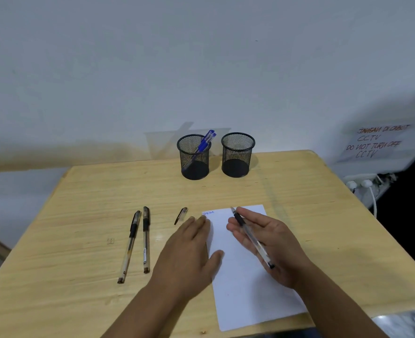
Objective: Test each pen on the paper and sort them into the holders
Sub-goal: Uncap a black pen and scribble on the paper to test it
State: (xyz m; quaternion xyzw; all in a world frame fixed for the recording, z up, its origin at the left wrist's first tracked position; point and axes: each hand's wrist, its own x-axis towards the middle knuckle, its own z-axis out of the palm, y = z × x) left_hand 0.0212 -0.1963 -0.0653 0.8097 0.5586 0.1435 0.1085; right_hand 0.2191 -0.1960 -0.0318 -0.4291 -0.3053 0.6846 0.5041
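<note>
At the lower centre of the frame, on the pale wooden tabletop [84,191], I see a white sheet of paper [245,289] with a small blue scribble [208,212] at its upper left corner. My left hand [189,254] lies flat with fingers straight, pressing the sheet's left edge. My right hand [267,245] sits palm-up over the paper; its grip is loose, and an uncapped clear black-ink pen [251,236] lies across the lightly curled fingers, held under the thumb, its tip pointing toward the top of the frame. Just left of the left hand's fingertips lies a small clear pen cap with a black clip [181,215]. Further left, two capped clear pens with black grips [138,242] lie side by side, close but apart. At the upper centre, near the tabletop's far edge, stand two black mesh holders: the left holder [193,157] has a blue pen [204,143] leaning inside; the right holder [237,154] stands just beside it. At the far right, a handwritten paper notice [374,142] mentions CCTV.
</note>
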